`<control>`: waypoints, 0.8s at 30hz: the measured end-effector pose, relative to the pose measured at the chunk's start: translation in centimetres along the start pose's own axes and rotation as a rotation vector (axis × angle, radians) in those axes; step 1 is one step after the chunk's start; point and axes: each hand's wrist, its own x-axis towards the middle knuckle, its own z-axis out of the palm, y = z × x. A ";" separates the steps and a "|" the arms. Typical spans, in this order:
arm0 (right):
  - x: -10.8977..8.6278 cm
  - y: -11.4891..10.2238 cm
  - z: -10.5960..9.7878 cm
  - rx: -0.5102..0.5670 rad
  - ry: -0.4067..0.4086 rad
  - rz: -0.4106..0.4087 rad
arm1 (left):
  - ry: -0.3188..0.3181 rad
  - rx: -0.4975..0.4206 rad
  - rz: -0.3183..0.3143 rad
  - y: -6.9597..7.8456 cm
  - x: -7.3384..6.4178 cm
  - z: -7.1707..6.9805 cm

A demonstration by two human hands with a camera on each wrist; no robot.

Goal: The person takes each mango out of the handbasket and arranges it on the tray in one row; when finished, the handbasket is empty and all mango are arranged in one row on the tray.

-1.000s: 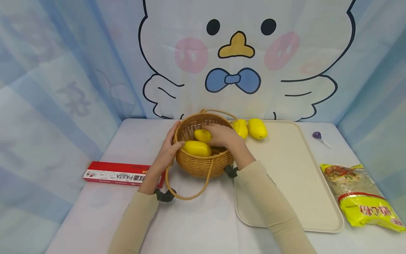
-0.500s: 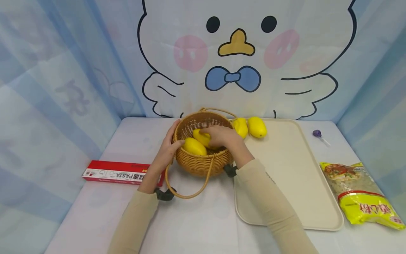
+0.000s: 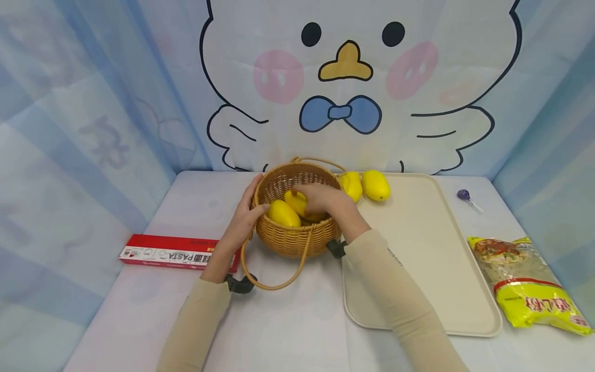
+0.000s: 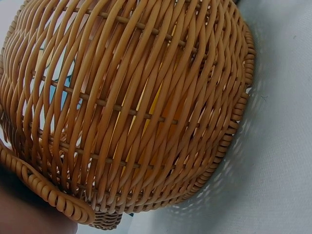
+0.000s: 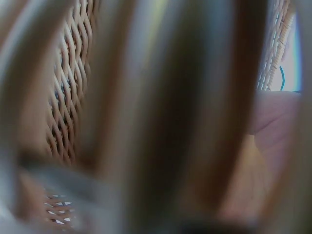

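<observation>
A woven wicker basket (image 3: 290, 243) stands near the table's back, leaning so that its mouth faces me. My left hand (image 3: 243, 216) grips its left rim, thumb inside and fingers along the outside wall. Deep in the basket, my right hand (image 3: 319, 199) holds a yellow fruit (image 3: 296, 202), its thumb and fingers curled over it; the fingertips are partly hidden. In front of that lies a smooth, oval yellow fruit (image 3: 282, 214) close to the left thumb. The left wrist view is filled by the wicker wall (image 4: 146, 97), with yellow showing through. Blurred canes cover much of the right wrist view.
Right of the basket is a beige tray (image 3: 427, 258), bearing a ridged yellow fruit (image 3: 352, 187) and an oval one (image 3: 376, 186). A red pasta box (image 3: 167, 251) lies left. A lollipop (image 3: 464, 195) and a noodle bag (image 3: 530, 284) lie right. One handle loop (image 3: 279, 287) hangs forward.
The yellow fruit at the right hand has turned and settled lower, with the fingers now over it. The front fruit has rolled slightly and tilted. The left hand keeps its hold on the rim.
</observation>
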 end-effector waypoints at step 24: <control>-0.3 -0.4 0.3 -0.073 -0.068 0.119 | -0.004 -0.018 0.008 0.0 -0.1 -0.1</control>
